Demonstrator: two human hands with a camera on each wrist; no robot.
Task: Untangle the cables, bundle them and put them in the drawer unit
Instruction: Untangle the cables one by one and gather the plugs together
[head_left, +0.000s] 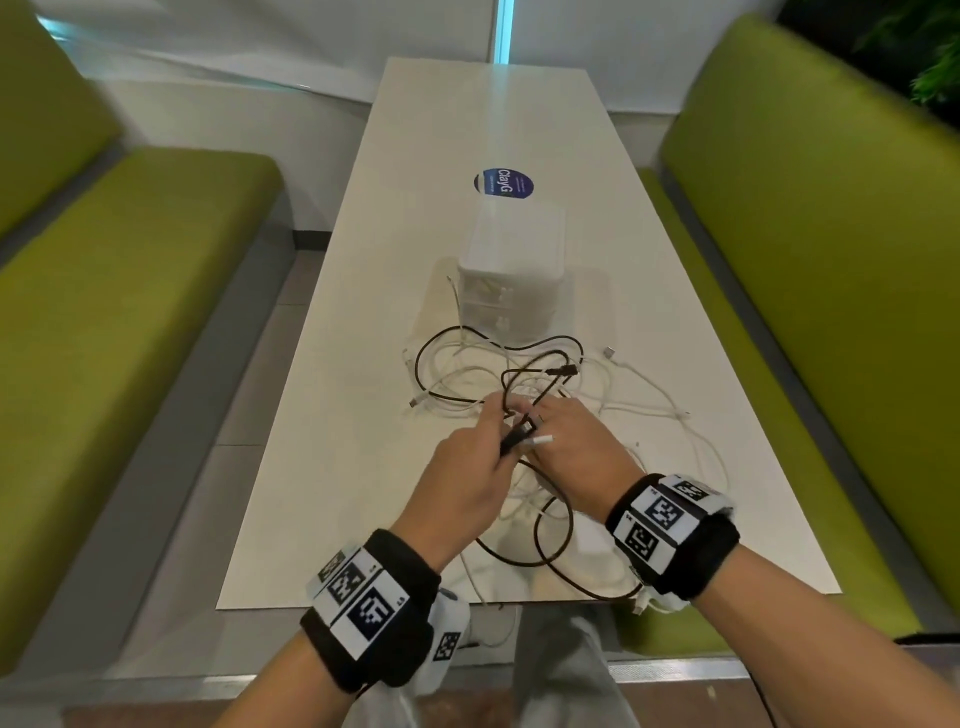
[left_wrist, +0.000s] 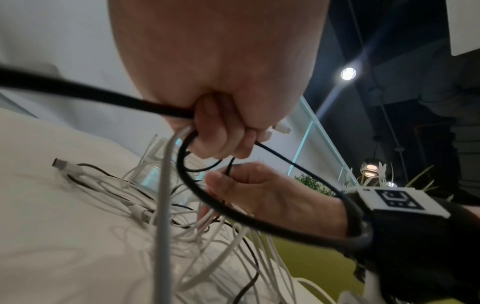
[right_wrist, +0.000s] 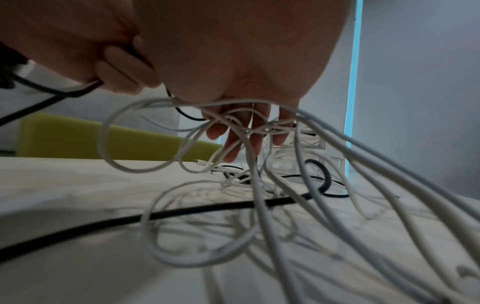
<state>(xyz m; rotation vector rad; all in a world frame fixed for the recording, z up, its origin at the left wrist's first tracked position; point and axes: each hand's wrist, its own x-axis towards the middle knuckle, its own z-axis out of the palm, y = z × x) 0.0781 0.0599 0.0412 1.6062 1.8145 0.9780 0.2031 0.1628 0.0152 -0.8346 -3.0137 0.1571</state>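
A tangle of black and white cables (head_left: 488, 374) lies on the white table (head_left: 322, 467) in front of a translucent white drawer unit (head_left: 511, 260), whose drawers are shut. My left hand (head_left: 483, 447) is a fist above the tangle; it grips a thick black cable (left_wrist: 78, 88) and a white cable (left_wrist: 163, 185), whose plug (left_wrist: 281, 128) sticks out past the fingers. My right hand (head_left: 556, 436) is just to its right. Its thumb and forefinger pinch a thin black cable (left_wrist: 228, 166), and its other fingers (right_wrist: 241, 131) hang down through loops of white cable (right_wrist: 124, 127).
Green padded benches (head_left: 130, 291) (head_left: 810, 291) run along both sides of the narrow table. A round blue sticker (head_left: 504, 183) is on the tabletop behind the drawer unit. Cable loops hang over the near table edge (head_left: 519, 597). My grey trouser legs (head_left: 566, 670) are below.
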